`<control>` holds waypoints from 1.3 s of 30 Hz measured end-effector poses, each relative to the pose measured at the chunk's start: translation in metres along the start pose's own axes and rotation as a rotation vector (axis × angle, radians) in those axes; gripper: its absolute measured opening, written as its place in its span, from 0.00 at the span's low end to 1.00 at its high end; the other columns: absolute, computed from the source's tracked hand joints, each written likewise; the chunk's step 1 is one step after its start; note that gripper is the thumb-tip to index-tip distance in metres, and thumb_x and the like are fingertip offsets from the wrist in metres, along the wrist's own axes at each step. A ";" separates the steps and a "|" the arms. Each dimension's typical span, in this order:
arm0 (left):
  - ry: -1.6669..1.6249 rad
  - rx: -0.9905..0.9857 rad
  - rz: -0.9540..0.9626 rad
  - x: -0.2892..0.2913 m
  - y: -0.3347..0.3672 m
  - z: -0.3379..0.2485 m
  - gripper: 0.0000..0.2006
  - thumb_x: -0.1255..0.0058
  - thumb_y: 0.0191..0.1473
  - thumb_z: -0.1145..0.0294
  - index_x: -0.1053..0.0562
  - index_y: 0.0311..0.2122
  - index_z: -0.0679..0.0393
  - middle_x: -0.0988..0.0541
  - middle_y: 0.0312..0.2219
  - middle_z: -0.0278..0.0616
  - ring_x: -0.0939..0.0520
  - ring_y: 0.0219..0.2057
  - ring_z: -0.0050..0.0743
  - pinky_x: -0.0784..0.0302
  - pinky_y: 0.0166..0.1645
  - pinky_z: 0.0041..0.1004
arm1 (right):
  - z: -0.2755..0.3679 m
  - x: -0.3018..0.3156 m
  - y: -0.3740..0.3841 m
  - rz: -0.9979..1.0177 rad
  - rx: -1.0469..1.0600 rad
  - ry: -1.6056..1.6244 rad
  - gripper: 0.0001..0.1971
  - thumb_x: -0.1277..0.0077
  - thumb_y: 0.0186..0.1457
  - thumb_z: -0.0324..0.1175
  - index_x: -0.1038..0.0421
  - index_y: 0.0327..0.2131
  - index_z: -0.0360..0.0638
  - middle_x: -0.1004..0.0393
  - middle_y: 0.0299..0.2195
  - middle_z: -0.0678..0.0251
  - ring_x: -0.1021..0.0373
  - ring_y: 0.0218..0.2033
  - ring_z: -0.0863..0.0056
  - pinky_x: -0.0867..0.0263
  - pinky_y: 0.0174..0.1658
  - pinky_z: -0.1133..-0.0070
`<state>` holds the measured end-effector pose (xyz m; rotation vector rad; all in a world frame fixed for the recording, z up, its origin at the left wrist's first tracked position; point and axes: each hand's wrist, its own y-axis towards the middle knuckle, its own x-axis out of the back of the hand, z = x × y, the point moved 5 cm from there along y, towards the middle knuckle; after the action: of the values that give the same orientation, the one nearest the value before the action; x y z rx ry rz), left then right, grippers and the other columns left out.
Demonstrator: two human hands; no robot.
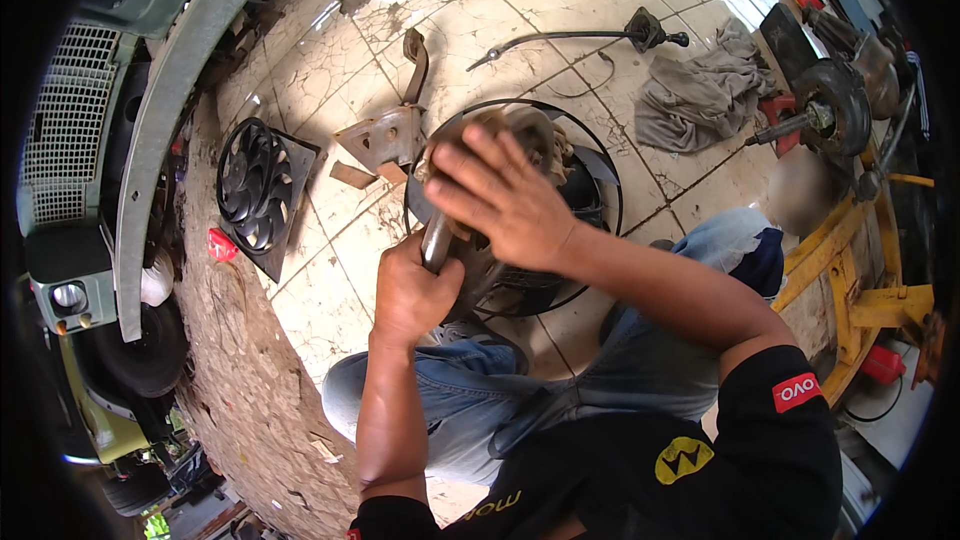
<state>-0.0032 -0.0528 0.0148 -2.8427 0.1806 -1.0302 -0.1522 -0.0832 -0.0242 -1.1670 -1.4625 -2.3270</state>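
Observation:
My left hand (412, 285) is closed round a grey metal shaft (436, 244), thumb along its side. The shaft slants up toward a rounded, dirty metal part (540, 135), which looks like a gearbox housing. Above that part, my right hand (505, 202) has its fingers stretched out and slightly spread. It covers much of the part, and whether the palm touches it I cannot tell. Underneath is a black radiator fan (603, 166) with a thin round rim, on the floor between my legs. The shaft's upper end is hidden behind my right hand.
On the tiles lie a second black fan (262, 190), a pedal with bracket (385, 138), a lever with rod (575, 37) and a grey rag (700, 90). A yellow metal frame (850, 290) stands at right. Vehicle parts and a long bumper (150, 155) line the left.

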 end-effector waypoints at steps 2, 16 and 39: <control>0.102 0.093 0.018 0.003 -0.001 0.004 0.11 0.47 0.45 0.73 0.23 0.35 0.67 0.22 0.20 0.55 0.21 0.21 0.45 0.24 0.32 0.36 | -0.045 0.002 0.006 0.081 -0.404 0.182 0.46 0.45 0.44 0.19 0.53 0.69 0.37 0.57 0.70 0.42 0.60 0.71 0.40 0.61 0.71 0.51; 0.134 0.039 0.001 -0.001 0.001 0.001 0.11 0.46 0.45 0.72 0.23 0.34 0.68 0.20 0.23 0.58 0.17 0.26 0.56 0.21 0.35 0.41 | -0.017 -0.007 -0.001 -0.031 -0.489 0.206 0.47 0.45 0.48 0.22 0.60 0.69 0.31 0.56 0.68 0.37 0.61 0.71 0.37 0.61 0.71 0.51; 0.083 0.146 0.016 0.007 0.008 -0.001 0.11 0.46 0.46 0.71 0.22 0.33 0.67 0.20 0.22 0.56 0.17 0.25 0.51 0.22 0.36 0.39 | -0.032 0.001 0.015 0.208 -0.153 0.050 0.45 0.45 0.43 0.17 0.50 0.67 0.35 0.49 0.68 0.44 0.56 0.72 0.51 0.58 0.72 0.53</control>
<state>0.0006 -0.0623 0.0189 -2.6671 0.1299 -1.1108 -0.1619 -0.1171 -0.0202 -1.2230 -1.1048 -2.3381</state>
